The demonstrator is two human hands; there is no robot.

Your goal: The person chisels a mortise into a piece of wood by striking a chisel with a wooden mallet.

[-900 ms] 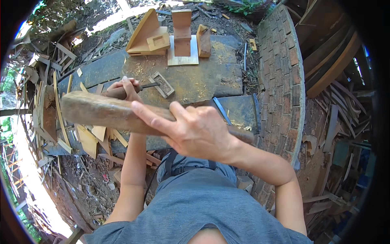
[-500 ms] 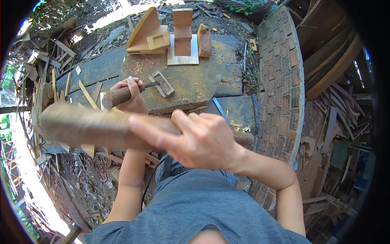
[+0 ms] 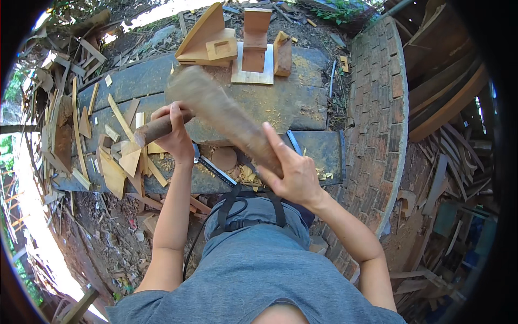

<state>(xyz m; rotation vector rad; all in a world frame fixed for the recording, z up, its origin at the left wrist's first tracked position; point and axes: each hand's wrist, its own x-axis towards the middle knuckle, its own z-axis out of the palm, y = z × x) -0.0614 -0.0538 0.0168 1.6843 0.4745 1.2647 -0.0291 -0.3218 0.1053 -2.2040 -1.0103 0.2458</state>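
My left hand [image 3: 177, 141] is closed around the thick wooden handle [image 3: 156, 129] of a chisel, the handle's butt pointing left. Its blade is hidden behind a rough wooden club [image 3: 229, 116], which my right hand [image 3: 298, 177] grips at the lower end. The club slants up and left across the workbench [image 3: 302, 110], its head blurred by motion just above and right of my left hand. The small rectangular wood block with a carved recess, seen earlier at the chisel tip, is covered by the club.
Along the bench's far side stand an angled wooden piece [image 3: 202, 38], a recessed block [image 3: 222, 49], a pale board [image 3: 252, 78] and another block [image 3: 282, 54]. Offcuts [image 3: 112, 174] lie left. A metal ruler [image 3: 216, 171] and shavings [image 3: 245, 174] are nearer. A brick wall [image 3: 377, 102] borders the right.
The club has swung from lying level across my front, head at the left, to slanting away over the bench. My right hand moved right with it. My left hand keeps its hold on the chisel.
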